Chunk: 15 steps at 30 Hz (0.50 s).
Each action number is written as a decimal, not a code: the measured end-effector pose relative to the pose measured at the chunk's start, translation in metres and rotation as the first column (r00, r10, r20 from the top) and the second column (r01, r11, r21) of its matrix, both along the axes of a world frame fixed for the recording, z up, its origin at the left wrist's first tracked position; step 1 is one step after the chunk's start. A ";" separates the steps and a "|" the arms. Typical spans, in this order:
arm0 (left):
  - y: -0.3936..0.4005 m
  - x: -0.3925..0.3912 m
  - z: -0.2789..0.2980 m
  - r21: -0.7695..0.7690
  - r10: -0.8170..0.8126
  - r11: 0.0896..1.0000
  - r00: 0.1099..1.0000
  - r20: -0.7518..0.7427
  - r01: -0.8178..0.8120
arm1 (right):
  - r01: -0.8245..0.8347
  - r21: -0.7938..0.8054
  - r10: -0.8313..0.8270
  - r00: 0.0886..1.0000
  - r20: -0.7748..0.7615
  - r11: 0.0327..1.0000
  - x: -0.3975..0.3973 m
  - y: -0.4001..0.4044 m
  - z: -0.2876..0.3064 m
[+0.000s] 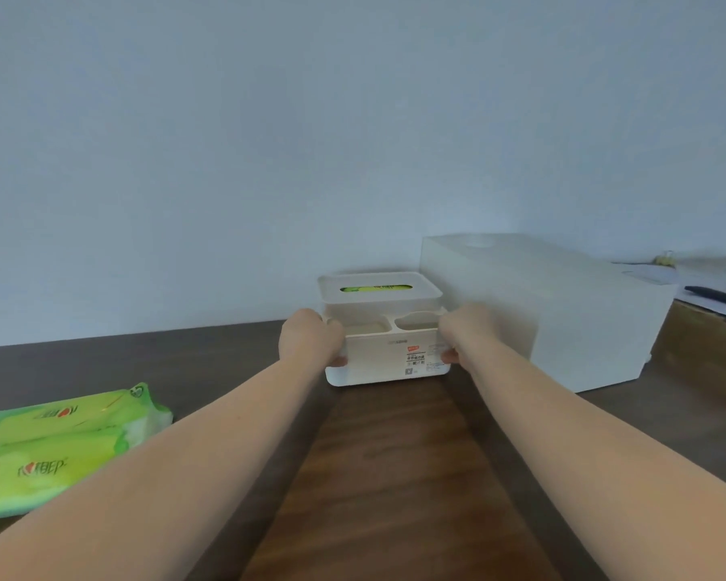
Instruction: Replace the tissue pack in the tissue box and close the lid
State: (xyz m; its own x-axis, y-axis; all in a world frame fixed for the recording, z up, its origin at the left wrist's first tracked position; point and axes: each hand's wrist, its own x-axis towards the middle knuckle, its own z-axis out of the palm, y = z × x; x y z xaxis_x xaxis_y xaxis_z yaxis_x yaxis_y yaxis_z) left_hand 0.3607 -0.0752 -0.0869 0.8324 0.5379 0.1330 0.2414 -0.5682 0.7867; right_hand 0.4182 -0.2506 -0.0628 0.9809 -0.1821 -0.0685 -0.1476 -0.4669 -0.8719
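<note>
A white tissue box (384, 362) with two front compartments stands on the dark wooden table (395, 475), near the wall. Its lid (378, 291) sits on top, and green packaging shows through the slot. My left hand (311, 339) grips the box's left side. On the right side, my right hand (464, 335) holds it, thumb on the front face. Two green tissue packs (59, 446) lie on the table at the left, apart from the box.
A large white box (562, 312) stands right next to the tissue box on its right. Behind it, at the far right, lie papers and a dark pen (717, 297). The pale wall runs close behind everything.
</note>
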 end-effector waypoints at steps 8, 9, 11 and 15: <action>-0.006 0.028 0.001 -0.023 0.007 1.000 1.000 0.004 -0.007 | 0.047 -0.145 -0.028 0.991 0.131 0.988 0.018 0.003 -0.008; -0.008 0.030 0.001 -0.026 0.012 1.000 1.000 0.004 -0.012 | 0.055 -0.160 -0.032 0.990 0.139 0.986 0.017 0.003 -0.008; -0.009 0.035 -0.003 -0.023 0.018 1.000 1.000 0.023 -0.017 | 0.067 -0.184 -0.041 0.989 0.142 0.981 0.017 0.003 -0.009; -0.008 0.037 -0.006 -0.036 -0.001 0.999 0.999 0.046 0.003 | 0.064 -0.240 -0.031 0.990 0.138 0.969 0.017 0.001 -0.012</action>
State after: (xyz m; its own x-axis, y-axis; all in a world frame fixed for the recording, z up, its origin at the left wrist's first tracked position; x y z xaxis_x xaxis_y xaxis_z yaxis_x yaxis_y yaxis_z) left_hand 0.3977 -0.0834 -0.0933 0.8270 0.5413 0.1518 0.2036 -0.5401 0.8166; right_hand 0.4357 -0.2494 -0.0750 0.9679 -0.2241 0.1136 -0.0659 -0.6628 -0.7459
